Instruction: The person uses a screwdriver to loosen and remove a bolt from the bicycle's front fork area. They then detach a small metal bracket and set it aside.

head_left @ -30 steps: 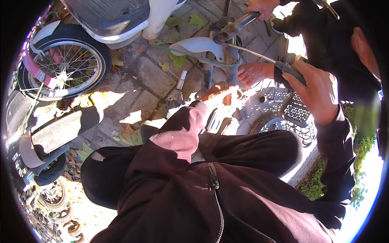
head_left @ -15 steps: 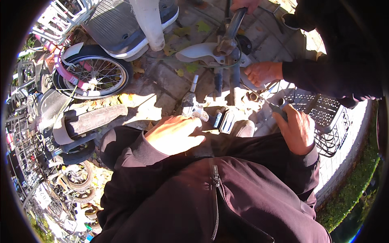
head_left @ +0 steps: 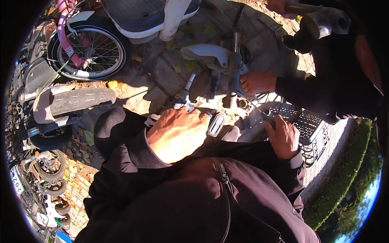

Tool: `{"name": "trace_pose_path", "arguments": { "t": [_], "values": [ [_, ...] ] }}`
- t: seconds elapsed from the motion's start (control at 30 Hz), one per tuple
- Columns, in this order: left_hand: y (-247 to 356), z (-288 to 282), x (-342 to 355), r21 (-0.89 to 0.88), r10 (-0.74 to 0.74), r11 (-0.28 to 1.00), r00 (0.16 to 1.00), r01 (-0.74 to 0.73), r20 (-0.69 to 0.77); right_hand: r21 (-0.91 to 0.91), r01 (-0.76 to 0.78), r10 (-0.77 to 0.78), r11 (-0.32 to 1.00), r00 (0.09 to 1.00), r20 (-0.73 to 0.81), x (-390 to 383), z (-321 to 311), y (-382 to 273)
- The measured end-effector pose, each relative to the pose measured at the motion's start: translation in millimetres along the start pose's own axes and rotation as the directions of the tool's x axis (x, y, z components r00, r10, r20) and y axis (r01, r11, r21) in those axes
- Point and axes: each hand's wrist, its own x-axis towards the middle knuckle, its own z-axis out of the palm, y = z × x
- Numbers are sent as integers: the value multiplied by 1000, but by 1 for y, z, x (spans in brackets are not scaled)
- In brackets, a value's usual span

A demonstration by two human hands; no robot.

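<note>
My left hand (head_left: 178,131) is closed over a silver metal part with a thin shaft (head_left: 189,82) pointing away from me; the gripped portion is mostly hidden. Just right of these fingers is a dark rectangular block with a silver edge (head_left: 216,124). In my right hand (head_left: 286,139) is a screwdriver (head_left: 268,118), its thin blade running up-left toward the metal frame (head_left: 234,77). A co-worker's hand (head_left: 258,83) rests on a pale piece beside that frame. Another hand (head_left: 277,5) at the top holds a thick metal tube (head_left: 320,22) above the ground.
A white curved fender (head_left: 204,52) sits by the frame. On the left are a pink bicycle's wheel (head_left: 90,50), a worn tyre (head_left: 81,100) and parked vehicles. A black perforated basket (head_left: 302,121) lies right, beside a hedge (head_left: 344,178). A scooter footboard (head_left: 148,16) is at the top.
The thick tube has come away from the upright frame and swung right in the co-worker's hand. My left hand has curled further over the silver part. The whole view has shifted somewhat.
</note>
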Motion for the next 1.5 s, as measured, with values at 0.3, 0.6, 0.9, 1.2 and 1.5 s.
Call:
{"name": "trace_pose_path", "arguments": {
  "t": [0.3, 0.6, 0.9, 1.2, 1.5],
  "values": [
    [7, 5, -23, -2, 59, 998, 993, -59, -102, -91, 95, -93, 991, 995, 22, 15, 10, -13],
    [-4, 8, -34, -8, 74, 997, 987, -76, -143, -108, 85, -79, 991, 995, 59, 21, 20, -16],
    [-4, 7, -40, 2, 79, 997, 984, -79, -161, -106, 87, -75, 991, 991, 113, 21, 19, -14],
    [-2, 8, -41, 14, 87, 996, 980, -86, -181, -120, 50, -42, 991, 997, 66, 19, 24, -14],
    [-1, 6, -46, 27, 86, 996, 979, -82, -185, -112, 89, -82, 990, 994, 68, 19, 30, -11]
  ]
}}
